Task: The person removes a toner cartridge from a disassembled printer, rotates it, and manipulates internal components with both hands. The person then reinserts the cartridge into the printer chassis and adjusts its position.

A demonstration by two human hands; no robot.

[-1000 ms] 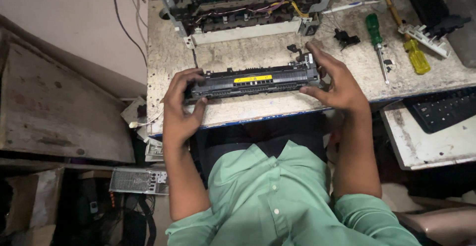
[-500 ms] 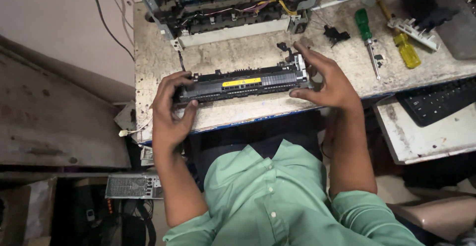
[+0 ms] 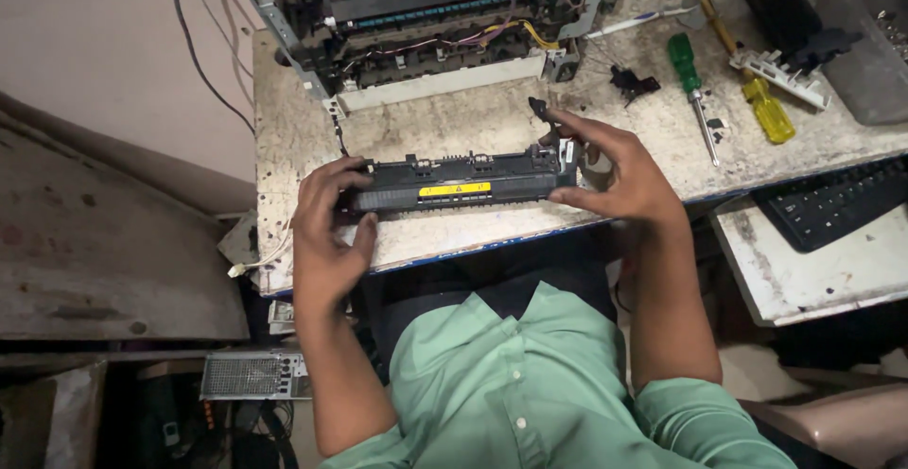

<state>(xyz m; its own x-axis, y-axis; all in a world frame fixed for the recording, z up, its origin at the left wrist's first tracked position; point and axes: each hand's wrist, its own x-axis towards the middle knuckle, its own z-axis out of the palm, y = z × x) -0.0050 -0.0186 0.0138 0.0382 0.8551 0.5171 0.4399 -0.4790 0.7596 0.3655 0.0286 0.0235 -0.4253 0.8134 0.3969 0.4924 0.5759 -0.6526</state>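
Fuser unit [image 3: 461,182], a long black stiff bar with a yellow label, lies on the counter [image 3: 454,233] just in front of the opened printer [image 3: 426,25], left hand [image 3: 326,237] and right hand [image 3: 619,171] each clasping an end, likely light but fiddly.

- A yellow label [image 3: 455,188], a narrow strip with dark marks, sits mid-length on the near face of the long black unit [image 3: 492,178] on the table.
- I can make out no packages, signs or screens in my view.
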